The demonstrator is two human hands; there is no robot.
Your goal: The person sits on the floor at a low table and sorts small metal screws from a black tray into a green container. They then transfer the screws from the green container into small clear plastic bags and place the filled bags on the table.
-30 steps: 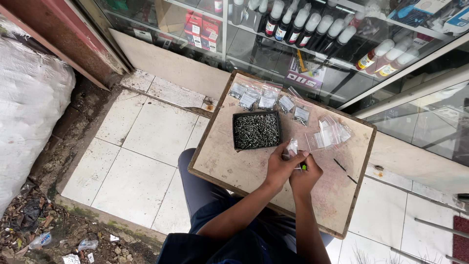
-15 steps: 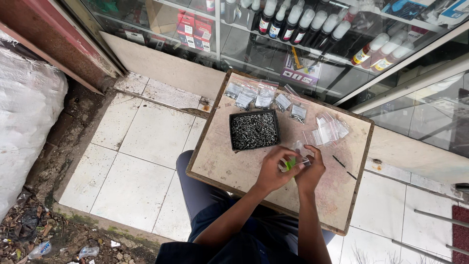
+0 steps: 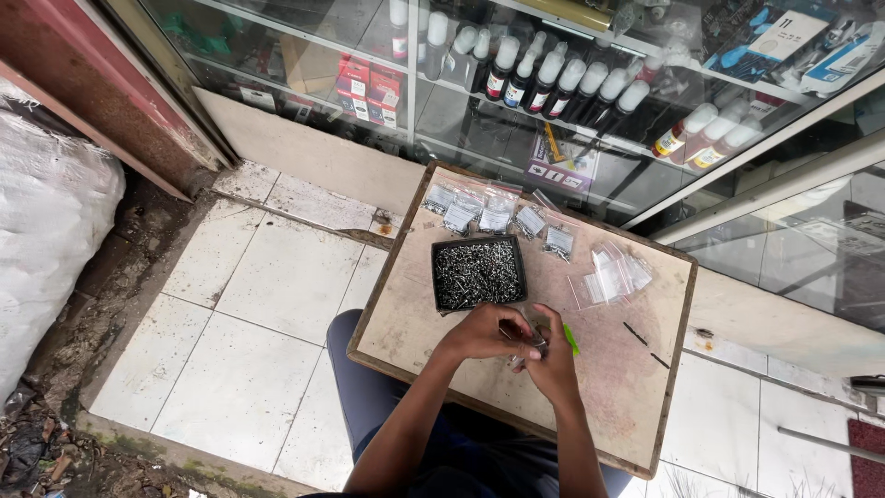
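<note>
The two hands have come closer together than a moment ago and have moved a little toward the person's body, so the work now happens at the near middle of the square brown wooden worktop (image 3: 608, 406). The left hand (image 3: 481, 334) and the right hand (image 3: 551, 361) meet there, fingers curled shut around a small clear plastic bag (image 3: 518, 361) pinched between them; what is inside it I cannot tell. A thin green stick (image 3: 571, 339) now lies beside the right hand, no longer in the fingers.

Just behind the hands sits a black square tray (image 3: 479, 273) full of small grey metal screws. Further back, a row of small filled clear bags (image 3: 496, 218) lies along the edge, and a loose pile of empty clear bags (image 3: 613, 275) lies to the right.
</note>
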